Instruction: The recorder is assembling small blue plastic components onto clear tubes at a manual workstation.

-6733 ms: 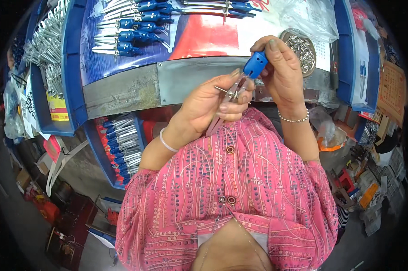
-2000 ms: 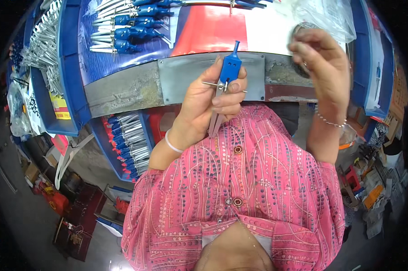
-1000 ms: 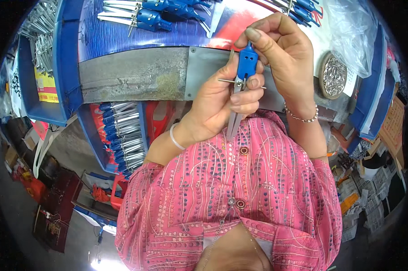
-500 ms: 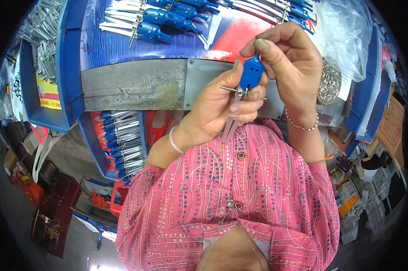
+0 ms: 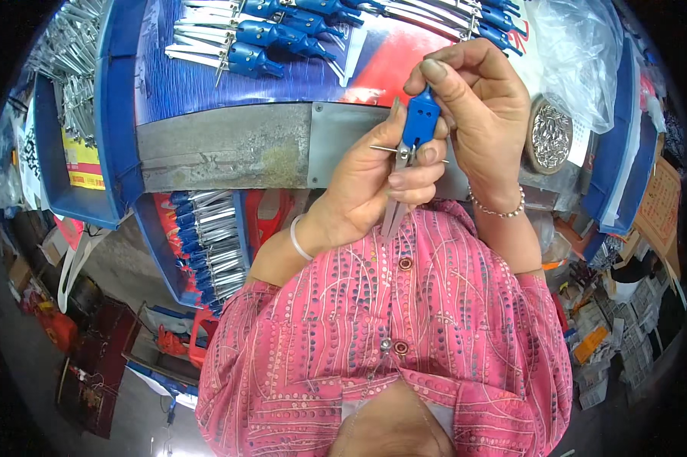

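My left hand [image 5: 366, 175] is closed around a part with a blue plastic body [image 5: 420, 122] and narrow metal strips [image 5: 393, 217] that point down toward my shirt. Two small dark holes show in the blue body, and a notch opens at its lower end. A thin metal pin [image 5: 383, 148] sticks out sideways across the joint. At the top, the fingers of my right hand [image 5: 480, 91] are closed on the pointed tip of the blue body. Whether those fingers also hold something small cannot be seen.
Similar blue parts with metal strips [image 5: 253, 59] lie in rows on the worktop. A round tub of small metal pieces [image 5: 550, 137] stands at right beside clear plastic bags [image 5: 579, 61]. At left, blue bins hold metal rods [image 5: 77, 91] and stacked blue-and-silver parts [image 5: 210, 236].
The whole view has shifted slightly. Both hands keep hold of the blue-bodied part, and the right fingers have moved only a little at its tip.
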The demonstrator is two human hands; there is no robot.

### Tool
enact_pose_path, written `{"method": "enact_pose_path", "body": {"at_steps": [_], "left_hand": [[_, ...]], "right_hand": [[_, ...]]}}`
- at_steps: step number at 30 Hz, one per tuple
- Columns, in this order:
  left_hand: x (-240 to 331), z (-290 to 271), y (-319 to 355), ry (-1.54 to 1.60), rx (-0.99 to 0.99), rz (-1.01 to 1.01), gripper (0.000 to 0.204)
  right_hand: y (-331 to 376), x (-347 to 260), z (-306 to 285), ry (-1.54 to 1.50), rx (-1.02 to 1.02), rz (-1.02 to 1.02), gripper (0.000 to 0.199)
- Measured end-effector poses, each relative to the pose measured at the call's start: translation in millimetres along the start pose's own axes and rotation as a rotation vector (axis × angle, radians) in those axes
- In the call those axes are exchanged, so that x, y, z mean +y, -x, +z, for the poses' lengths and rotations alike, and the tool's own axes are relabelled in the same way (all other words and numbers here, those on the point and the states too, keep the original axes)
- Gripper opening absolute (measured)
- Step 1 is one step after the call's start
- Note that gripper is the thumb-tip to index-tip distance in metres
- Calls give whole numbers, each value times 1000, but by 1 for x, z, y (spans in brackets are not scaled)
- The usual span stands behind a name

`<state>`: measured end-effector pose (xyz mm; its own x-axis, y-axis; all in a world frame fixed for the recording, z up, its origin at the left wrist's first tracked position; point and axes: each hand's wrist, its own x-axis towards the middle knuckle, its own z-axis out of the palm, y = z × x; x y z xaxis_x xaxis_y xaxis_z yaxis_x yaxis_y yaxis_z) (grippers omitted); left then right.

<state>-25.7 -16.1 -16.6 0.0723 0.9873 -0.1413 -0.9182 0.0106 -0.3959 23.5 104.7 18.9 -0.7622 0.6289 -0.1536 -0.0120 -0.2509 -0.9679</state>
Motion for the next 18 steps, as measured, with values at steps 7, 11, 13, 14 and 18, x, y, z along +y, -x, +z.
{"method": "enact_pose_path", "body": {"at_steps": [7,11,13,14,18], "left_hand": [[2,2,0,-54,-1,-5,45],[4,5,-2,-55,-7,-13,45],[4,6,-3,-33,1,4,45],[4,8,-3,-39,-3,7,45],[6,14,-3,-158,4,29,43]], "right_hand": [[-3,-3,4,106,-6,-7,6],[-5,-12,4,120,-44,37,6],[-5,-18,3,158,-46,48,6],[-5,-16,1,156,-50,41,6],[11,-22,-6,544,71,-461,9]]}}
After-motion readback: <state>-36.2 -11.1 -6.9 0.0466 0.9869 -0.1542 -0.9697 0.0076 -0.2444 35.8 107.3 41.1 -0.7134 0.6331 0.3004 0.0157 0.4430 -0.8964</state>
